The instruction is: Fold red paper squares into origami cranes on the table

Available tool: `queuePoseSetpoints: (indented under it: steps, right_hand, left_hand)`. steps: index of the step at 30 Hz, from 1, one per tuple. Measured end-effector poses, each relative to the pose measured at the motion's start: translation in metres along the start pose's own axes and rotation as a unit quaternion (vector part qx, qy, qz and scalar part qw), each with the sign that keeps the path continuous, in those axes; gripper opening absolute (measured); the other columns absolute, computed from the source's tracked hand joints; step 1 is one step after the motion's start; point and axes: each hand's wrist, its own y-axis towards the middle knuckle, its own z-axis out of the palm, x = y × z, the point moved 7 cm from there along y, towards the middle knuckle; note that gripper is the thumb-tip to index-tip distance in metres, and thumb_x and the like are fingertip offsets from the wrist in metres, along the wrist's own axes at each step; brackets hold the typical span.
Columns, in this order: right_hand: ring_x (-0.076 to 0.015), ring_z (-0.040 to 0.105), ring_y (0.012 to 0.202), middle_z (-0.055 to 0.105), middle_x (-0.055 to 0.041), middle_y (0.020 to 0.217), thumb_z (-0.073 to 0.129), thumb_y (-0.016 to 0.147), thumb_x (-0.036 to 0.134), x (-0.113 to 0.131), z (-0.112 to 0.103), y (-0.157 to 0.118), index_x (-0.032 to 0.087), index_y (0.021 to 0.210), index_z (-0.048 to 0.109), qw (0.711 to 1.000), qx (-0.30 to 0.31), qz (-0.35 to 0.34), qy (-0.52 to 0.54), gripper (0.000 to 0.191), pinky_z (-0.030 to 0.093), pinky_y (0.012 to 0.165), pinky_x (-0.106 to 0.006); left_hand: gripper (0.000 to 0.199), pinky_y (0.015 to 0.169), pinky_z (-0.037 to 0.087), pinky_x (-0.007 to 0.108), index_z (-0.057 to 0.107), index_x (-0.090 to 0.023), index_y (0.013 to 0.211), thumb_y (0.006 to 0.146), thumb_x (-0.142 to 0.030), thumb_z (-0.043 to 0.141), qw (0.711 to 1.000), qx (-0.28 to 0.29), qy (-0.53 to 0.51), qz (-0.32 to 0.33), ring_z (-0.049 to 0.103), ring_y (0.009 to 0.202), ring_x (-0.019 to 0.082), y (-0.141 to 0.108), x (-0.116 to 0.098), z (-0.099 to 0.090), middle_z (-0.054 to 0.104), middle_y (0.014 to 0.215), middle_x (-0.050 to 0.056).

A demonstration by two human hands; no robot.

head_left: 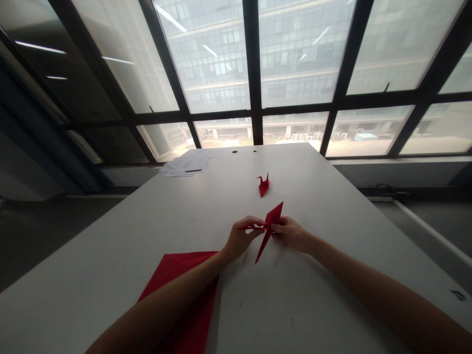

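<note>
Between my two hands, above the white table (295,295), is a folded red paper piece (274,214) with long pointed ends, one aimed up and one down. My left hand (244,236) pinches a narrow part of it that points left. From the other side, my right hand (291,233) grips its middle between thumb and fingers. A finished-looking red paper crane (263,186) stands on the table just beyond my hands. Red paper sheets (184,275) lie at the lower left, partly hidden under my left forearm.
White printed papers (184,164) with a dark pen-like strip (193,170) on them lie at the table's far left. Two small holes show near the far edge. Large dark-framed windows (256,64) rise behind the table. A small dark mark (457,294) is at the right edge.
</note>
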Motion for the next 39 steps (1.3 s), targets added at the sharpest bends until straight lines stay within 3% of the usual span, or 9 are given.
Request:
queuePoseSetpoints:
  steps: [3, 8, 16, 19, 22, 25, 32, 39]
  right_hand:
    - [-0.0127, 0.049, 0.067, 0.065, -0.0029, 0.078, 0.085, 0.069, 0.036, 0.000, 0.003, 0.000, 0.015, 0.088, 0.074, 0.999, 0.023, -0.001, -0.026, 0.031, 0.036, 0.064, -0.027]
    - [-0.0131, 0.048, 0.066, 0.065, -0.0018, 0.076, 0.085, 0.068, 0.038, 0.003, 0.008, -0.002, 0.015, 0.087, 0.075, 0.995, 0.047, -0.006, -0.082, 0.032, 0.034, 0.065, -0.027]
    - [-0.0184, 0.057, 0.078, 0.070, -0.0047, 0.086, 0.084, 0.069, 0.039, 0.003, 0.011, -0.003, 0.014, 0.094, 0.076, 0.989, 0.071, -0.023, -0.127, 0.036, 0.041, 0.076, -0.032]
    - [-0.0169, 0.056, 0.074, 0.069, -0.0033, 0.082, 0.083, 0.070, 0.041, 0.004, 0.012, -0.003, 0.014, 0.095, 0.074, 0.987, 0.066, -0.029, -0.146, 0.037, 0.040, 0.072, -0.030]
    - [-0.0144, 0.052, 0.068, 0.066, -0.0015, 0.077, 0.081, 0.072, 0.044, 0.008, 0.012, -0.004, 0.014, 0.093, 0.073, 0.985, 0.055, -0.042, -0.158, 0.037, 0.038, 0.066, -0.028]
    - [-0.0134, 0.050, 0.065, 0.064, -0.0013, 0.075, 0.079, 0.074, 0.046, 0.009, 0.012, -0.004, 0.014, 0.089, 0.072, 0.985, 0.040, -0.055, -0.161, 0.037, 0.038, 0.063, -0.027]
    - [-0.0134, 0.050, 0.061, 0.063, -0.0017, 0.070, 0.077, 0.075, 0.043, 0.009, 0.009, -0.004, 0.013, 0.086, 0.071, 0.983, -0.005, -0.071, -0.169, 0.032, 0.038, 0.059, -0.027]
    - [-0.0132, 0.049, 0.062, 0.062, -0.0008, 0.068, 0.074, 0.078, 0.042, 0.015, 0.017, -0.007, 0.013, 0.084, 0.071, 0.976, -0.007, -0.091, -0.199, 0.030, 0.037, 0.058, -0.026]
  left_hand:
    - [0.006, 0.076, 0.054, 0.029, 0.074, -0.017, 0.085, 0.083, -0.023, 0.075, 1.000, 0.011, 0.018, 0.018, 0.067, 0.082, 0.018, -0.001, -0.004, 0.002, 0.073, 0.091, 0.007]
    - [0.008, 0.069, 0.050, 0.027, 0.074, -0.017, 0.088, 0.083, -0.024, 0.074, 0.998, -0.002, 0.054, -0.019, 0.063, 0.072, 0.016, -0.001, 0.008, 0.000, 0.073, 0.084, 0.005]
    - [0.034, 0.071, 0.051, 0.025, 0.062, -0.020, 0.112, 0.080, -0.017, 0.074, 0.997, 0.007, -0.067, -0.044, 0.060, 0.081, 0.014, -0.004, 0.019, 0.009, 0.063, 0.089, 0.002]
    - [0.033, 0.068, 0.051, 0.023, 0.059, -0.021, 0.108, 0.080, -0.019, 0.075, 0.994, -0.006, -0.093, -0.057, 0.058, 0.080, 0.013, -0.004, 0.021, 0.009, 0.057, 0.089, 0.000]
    - [0.016, 0.064, 0.050, 0.022, 0.060, -0.018, 0.088, 0.082, -0.024, 0.074, 0.995, -0.017, -0.080, -0.054, 0.057, 0.080, 0.012, -0.003, 0.018, 0.008, 0.054, 0.094, 0.002]
    - [0.018, 0.063, 0.049, 0.021, 0.063, -0.015, 0.079, 0.086, -0.030, 0.070, 0.998, -0.010, -0.050, -0.048, 0.056, 0.079, 0.013, -0.002, 0.013, 0.008, 0.055, 0.096, 0.005]
    - [0.024, 0.071, 0.053, 0.028, 0.067, -0.014, 0.093, 0.082, -0.035, 0.074, 0.988, 0.033, -0.113, -0.100, 0.063, 0.079, 0.017, -0.002, 0.013, 0.016, 0.064, 0.092, 0.006]
    - [0.028, 0.078, 0.053, 0.032, 0.062, -0.015, 0.095, 0.079, -0.031, 0.078, 0.958, 0.033, -0.217, -0.185, 0.065, 0.085, 0.019, -0.007, 0.029, 0.019, 0.067, 0.091, 0.005]
